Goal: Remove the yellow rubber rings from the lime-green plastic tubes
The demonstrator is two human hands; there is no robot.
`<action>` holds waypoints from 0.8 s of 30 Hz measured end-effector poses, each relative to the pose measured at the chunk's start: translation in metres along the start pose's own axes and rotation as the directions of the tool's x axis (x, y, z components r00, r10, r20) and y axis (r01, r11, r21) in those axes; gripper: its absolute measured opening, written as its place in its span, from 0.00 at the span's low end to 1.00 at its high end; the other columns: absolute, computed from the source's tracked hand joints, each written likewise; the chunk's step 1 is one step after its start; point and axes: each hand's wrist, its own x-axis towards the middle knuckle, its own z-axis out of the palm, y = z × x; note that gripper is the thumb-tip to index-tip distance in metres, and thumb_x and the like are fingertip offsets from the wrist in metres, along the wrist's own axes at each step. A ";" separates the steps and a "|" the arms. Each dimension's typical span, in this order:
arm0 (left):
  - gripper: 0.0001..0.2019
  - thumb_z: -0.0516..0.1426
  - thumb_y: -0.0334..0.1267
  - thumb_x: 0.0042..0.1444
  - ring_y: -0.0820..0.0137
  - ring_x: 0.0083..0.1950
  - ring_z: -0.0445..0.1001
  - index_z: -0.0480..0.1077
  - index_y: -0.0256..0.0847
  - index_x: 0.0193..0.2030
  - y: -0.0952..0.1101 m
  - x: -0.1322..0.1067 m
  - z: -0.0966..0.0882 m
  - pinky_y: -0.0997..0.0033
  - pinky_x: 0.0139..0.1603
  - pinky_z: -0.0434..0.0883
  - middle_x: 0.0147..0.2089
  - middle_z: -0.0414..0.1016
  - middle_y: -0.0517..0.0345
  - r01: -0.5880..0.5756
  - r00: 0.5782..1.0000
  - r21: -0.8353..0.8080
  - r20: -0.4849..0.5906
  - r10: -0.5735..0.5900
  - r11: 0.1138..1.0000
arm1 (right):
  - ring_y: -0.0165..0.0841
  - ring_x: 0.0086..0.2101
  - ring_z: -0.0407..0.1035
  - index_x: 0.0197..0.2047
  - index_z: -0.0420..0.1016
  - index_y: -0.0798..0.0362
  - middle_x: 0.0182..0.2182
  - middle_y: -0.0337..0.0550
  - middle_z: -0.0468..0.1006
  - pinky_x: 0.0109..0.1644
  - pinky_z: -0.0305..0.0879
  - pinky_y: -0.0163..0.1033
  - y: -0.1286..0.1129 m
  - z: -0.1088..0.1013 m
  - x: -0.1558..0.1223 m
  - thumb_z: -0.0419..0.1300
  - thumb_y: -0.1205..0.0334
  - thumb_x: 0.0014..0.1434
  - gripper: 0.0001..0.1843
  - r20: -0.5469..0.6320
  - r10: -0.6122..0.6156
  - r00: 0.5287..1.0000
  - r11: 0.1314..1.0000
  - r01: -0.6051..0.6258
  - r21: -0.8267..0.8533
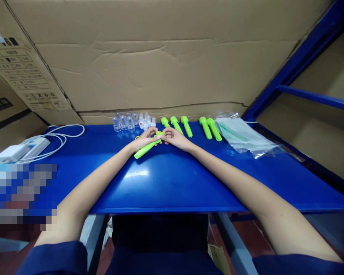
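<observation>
Both my hands meet over the blue table around one lime-green, flashlight-shaped piece (145, 149). My left hand (144, 140) is closed around its wider head end, and the handle points down and left toward me. At that same head, my right hand (175, 138) pinches with thumb and fingers from the right side. The fingers partly hide the head, so any small part between them cannot be made out. Just beyond my hands lie several more green flashlight-shaped pieces (187, 126), heads toward the cardboard.
Clear plastic bottle-shaped caps (124, 123) and smaller whitish ones (146, 121) stand at the back. A clear plastic bag (243, 133) lies at right. White power strip (36, 147) and cable lie left. Cardboard (172, 76) walls the back; a blue frame (292, 65) rises right.
</observation>
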 end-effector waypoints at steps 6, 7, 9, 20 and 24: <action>0.34 0.74 0.59 0.43 0.72 0.35 0.81 0.60 0.41 0.41 -0.004 0.004 0.006 0.77 0.30 0.69 0.37 0.73 0.64 -0.029 0.999 -0.062 -0.043 0.026 0.998 | 0.27 0.28 0.71 0.29 0.71 0.52 0.35 0.40 0.76 0.33 0.70 0.37 -0.002 0.004 0.000 0.76 0.31 0.38 0.34 -0.186 -0.181 0.966 0.980 0.160 -0.122; 0.34 0.74 0.59 0.44 0.73 0.35 0.80 0.60 0.41 0.41 -0.004 0.004 0.007 0.77 0.30 0.69 0.36 0.74 0.65 -0.032 0.999 -0.077 -0.041 0.029 0.996 | 0.29 0.29 0.72 0.29 0.71 0.51 0.35 0.40 0.77 0.34 0.70 0.37 -0.004 0.005 -0.001 0.76 0.32 0.38 0.33 -0.190 -0.177 0.966 0.982 0.159 -0.106; 0.33 0.74 0.57 0.45 0.73 0.34 0.80 0.59 0.42 0.41 -0.005 0.005 0.008 0.78 0.29 0.68 0.34 0.74 0.66 -0.040 0.999 -0.109 -0.034 0.037 0.993 | 0.31 0.28 0.73 0.31 0.71 0.50 0.31 0.38 0.77 0.31 0.69 0.37 -0.006 0.007 -0.003 0.77 0.35 0.40 0.31 -0.174 -0.130 0.976 0.991 0.124 -0.045; 0.22 0.58 0.58 0.67 0.77 0.16 0.67 0.59 0.41 0.39 0.009 0.005 0.023 0.81 0.17 0.59 0.22 0.74 0.60 0.124 0.988 -0.079 -0.082 -0.130 0.989 | 0.33 0.27 0.75 0.31 0.69 0.48 0.25 0.34 0.78 0.33 0.72 0.39 -0.010 0.018 -0.007 0.78 0.35 0.39 0.32 -0.153 -0.073 0.986 0.993 0.085 0.079; 0.22 0.57 0.58 0.68 0.78 0.14 0.65 0.61 0.40 0.37 0.011 0.005 0.024 0.80 0.15 0.56 0.21 0.74 0.60 0.111 0.989 -0.088 -0.086 -0.118 0.990 | 0.32 0.26 0.74 0.30 0.68 0.48 0.24 0.35 0.77 0.34 0.71 0.39 -0.014 0.021 -0.009 0.77 0.32 0.39 0.33 -0.144 -0.058 0.988 0.994 0.071 0.087</action>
